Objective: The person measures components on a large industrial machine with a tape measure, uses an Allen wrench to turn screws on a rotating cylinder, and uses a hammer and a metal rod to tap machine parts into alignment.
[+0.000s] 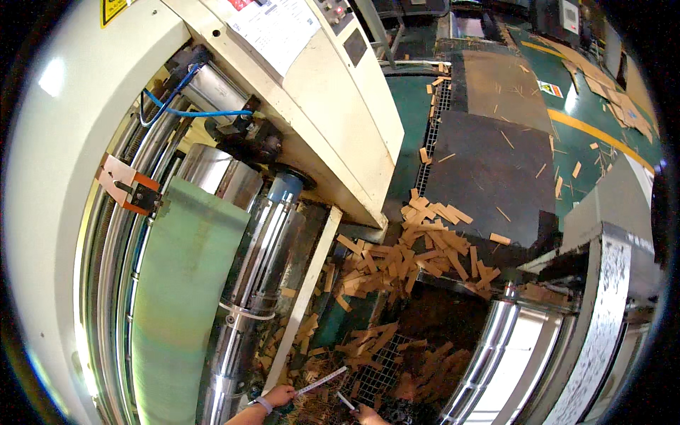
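Machine housing [57,177], cream-white and curved, fills the left side of the head view; a cream control cabinet [333,113] juts from it toward upper centre. Beneath the housing sits a pale green sheet [180,297] wrapped over a drum, with polished steel rollers [265,248] just to its right. A blue hose [191,112] loops across the dark gap above them, and an orange bracket [127,185] is fixed at the upper left edge of the green sheet. A second set of shiny rollers [496,354] stands at lower right, beside a speckled grey panel [602,312].

Floor [489,163] between the two machine halves is dark matting over green paint, with a metal grating [382,375] lower down. Cardboard offcuts [404,255], short tan strips, lie piled across the middle and spill down onto the grating.

Left hand [278,397], at the bottom edge with a band at the wrist, is closed around one end of a long thin ruler-like strip [320,381]; the strip runs up and right from the grip, above the scraps on the grating. Right hand [368,412], only partly in view at the bottom edge, is closed on a small light-coloured tool [346,401] that points up-left toward the strip's lower end. What kind of tool it is cannot be told. The two hands are near each other, not touching.
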